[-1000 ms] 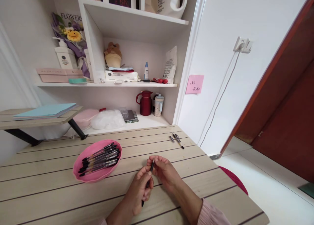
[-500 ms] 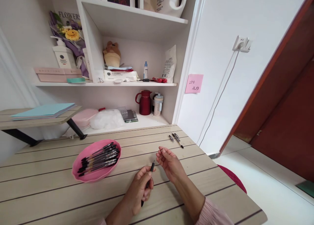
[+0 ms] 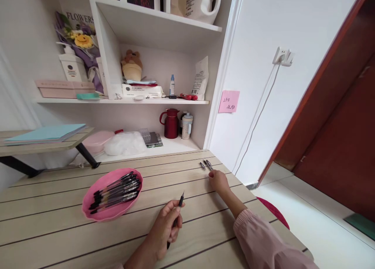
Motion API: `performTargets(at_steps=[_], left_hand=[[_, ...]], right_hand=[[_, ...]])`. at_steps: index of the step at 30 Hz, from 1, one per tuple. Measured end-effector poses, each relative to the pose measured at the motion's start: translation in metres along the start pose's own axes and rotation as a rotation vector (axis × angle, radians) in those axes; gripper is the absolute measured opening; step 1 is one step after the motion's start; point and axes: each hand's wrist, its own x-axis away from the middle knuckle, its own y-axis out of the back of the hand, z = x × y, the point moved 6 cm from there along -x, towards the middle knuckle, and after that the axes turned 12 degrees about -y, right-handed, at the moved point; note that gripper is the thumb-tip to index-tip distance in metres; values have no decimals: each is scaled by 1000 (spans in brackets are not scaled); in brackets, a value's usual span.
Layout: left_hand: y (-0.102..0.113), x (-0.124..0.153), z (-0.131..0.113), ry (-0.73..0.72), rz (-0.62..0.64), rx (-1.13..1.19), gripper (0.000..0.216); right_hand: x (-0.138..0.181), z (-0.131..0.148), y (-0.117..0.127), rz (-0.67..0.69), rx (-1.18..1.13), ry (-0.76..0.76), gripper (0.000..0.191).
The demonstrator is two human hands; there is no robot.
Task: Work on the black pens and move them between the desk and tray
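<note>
My left hand is closed round a black pen, its bare writing tip pointing up and away from me. My right hand is at the far right of the table, fingers drawn together at the near end of some loose pen parts. Whatever lies between those fingertips is hidden. Just beyond them a clear pen cap shows, and a second small cap lies to its left. On the left, a pink bowl holds several black-capped pens.
A wooden stand with blue paper is at the left. Behind the table, shelves hold a red jug, a light cup and a plastic bag. A pink note is on the wall.
My right hand has moved away from the pen tip, forward and to the right, down to the loose pen parts. My left hand keeps the pen in nearly the same place.
</note>
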Motion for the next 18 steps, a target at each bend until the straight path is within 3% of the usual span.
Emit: performTargets(at_steps=[8,18], left_hand=[[0,-1,0,2,-3,-15,30],[0,-1,2,18,0,-11,30]], right_hand=[[-11,14,-16,-6,279,61,20],[-28,18,-21,-42,389,35,22]])
